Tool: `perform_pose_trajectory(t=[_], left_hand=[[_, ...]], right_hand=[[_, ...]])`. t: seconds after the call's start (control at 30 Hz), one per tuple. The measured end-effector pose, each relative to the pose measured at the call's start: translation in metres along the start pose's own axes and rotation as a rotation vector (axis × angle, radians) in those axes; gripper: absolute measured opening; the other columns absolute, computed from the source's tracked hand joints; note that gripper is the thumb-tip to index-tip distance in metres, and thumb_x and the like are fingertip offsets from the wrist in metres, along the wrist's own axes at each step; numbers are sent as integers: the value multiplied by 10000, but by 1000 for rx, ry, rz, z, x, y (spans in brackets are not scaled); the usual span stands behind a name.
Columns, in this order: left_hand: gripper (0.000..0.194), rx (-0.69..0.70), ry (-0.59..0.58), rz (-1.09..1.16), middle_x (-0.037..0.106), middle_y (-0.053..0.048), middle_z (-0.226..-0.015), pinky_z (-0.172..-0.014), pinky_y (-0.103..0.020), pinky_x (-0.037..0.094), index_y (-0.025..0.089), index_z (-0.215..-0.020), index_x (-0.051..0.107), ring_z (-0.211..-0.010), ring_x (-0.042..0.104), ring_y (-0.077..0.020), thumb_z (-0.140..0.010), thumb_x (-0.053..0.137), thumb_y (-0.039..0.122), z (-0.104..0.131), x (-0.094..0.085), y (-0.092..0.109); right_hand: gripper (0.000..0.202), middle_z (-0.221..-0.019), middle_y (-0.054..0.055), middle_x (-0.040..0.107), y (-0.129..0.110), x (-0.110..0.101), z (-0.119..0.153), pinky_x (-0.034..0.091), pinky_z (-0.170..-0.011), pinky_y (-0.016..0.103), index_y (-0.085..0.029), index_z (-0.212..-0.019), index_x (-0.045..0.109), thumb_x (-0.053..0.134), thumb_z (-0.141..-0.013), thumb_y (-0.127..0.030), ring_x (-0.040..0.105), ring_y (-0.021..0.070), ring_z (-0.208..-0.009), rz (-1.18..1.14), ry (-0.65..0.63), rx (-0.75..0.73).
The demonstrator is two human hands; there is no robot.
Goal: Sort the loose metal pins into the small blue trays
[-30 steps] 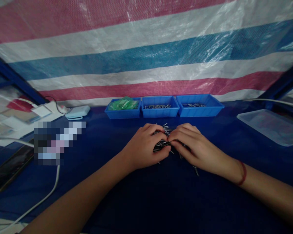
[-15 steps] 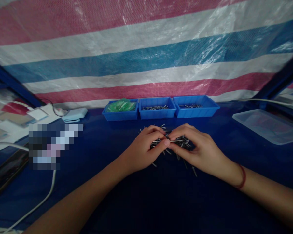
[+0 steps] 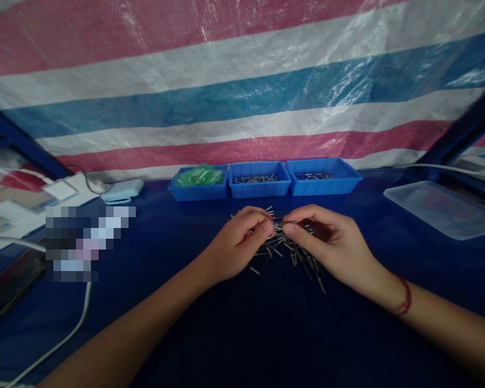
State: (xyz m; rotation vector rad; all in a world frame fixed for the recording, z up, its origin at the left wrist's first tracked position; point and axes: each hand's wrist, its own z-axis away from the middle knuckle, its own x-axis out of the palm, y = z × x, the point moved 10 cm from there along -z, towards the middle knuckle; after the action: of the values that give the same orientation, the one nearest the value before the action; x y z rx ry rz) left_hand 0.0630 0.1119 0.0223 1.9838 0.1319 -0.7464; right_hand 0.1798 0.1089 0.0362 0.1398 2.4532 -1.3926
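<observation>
A loose pile of thin metal pop rivets (image 3: 296,253) lies on the dark blue table, partly hidden under both hands. My left hand (image 3: 242,240) is over the pile's left side, its thumb pressed towards the curled fingers. My right hand (image 3: 331,237) is over the right side, thumb and forefinger pinched close together. A small gap with rivets behind it separates the two sets of fingertips. What either pinch holds is too small and too covered to make out.
Behind the pile stand three blue bins: one with a green plastic bag (image 3: 202,175), a middle bin (image 3: 260,188) and a right bin (image 3: 325,186), both holding metal pieces. A clear plastic lid (image 3: 440,210) lies right. A phone (image 3: 14,283), white cable (image 3: 81,318) and light-blue case (image 3: 123,189) are left.
My fingertips were together around a rivet spanning both hands; they have drawn slightly apart, and that rivet no longer shows between them. The pile looks much the same.
</observation>
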Motion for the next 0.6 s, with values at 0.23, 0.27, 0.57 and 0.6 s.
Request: perform_pose_trajectory(t=[0.23, 0.27, 0.57, 0.6], left_hand=[[171, -21, -2, -28, 557, -37, -990, -567, -219, 427, 200, -951, 601, -719, 533, -107, -884, 490, 312, 1, 0, 1], [161, -13, 0, -30, 557, -35, -985, -574, -220, 427, 200, -945, 603, -730, 534, -109, -883, 494, 302, 1, 0, 3], [121, 4, 31, -22, 558, -23, -964, -570, -210, 411, 198, -939, 596, -710, 518, -101, -869, 522, 265, 0, -2, 5], [118, 3, 42, -20, 558, -23, -964, -572, -210, 409, 197, -940, 594, -702, 515, -98, -865, 529, 261, 0, -3, 5]], right_hand=[[96, -804, 14, 686, -1, 0, 2, 519, -679, 273, -206, -835, 650, 642, -771, -277, 640, 142, -731, 35, 10, -18], [95, -803, 13, 683, -2, 0, 2, 518, -675, 270, -206, -833, 650, 640, -772, -278, 637, 141, -727, 32, 7, -21], [76, -787, 11, 658, -3, 0, 3, 512, -666, 267, -207, -829, 630, 625, -786, -269, 616, 137, -716, 38, 9, -24], [75, -790, 11, 657, -3, 1, 3, 509, -673, 266, -207, -832, 630, 623, -788, -268, 614, 136, -720, 38, 6, -20]])
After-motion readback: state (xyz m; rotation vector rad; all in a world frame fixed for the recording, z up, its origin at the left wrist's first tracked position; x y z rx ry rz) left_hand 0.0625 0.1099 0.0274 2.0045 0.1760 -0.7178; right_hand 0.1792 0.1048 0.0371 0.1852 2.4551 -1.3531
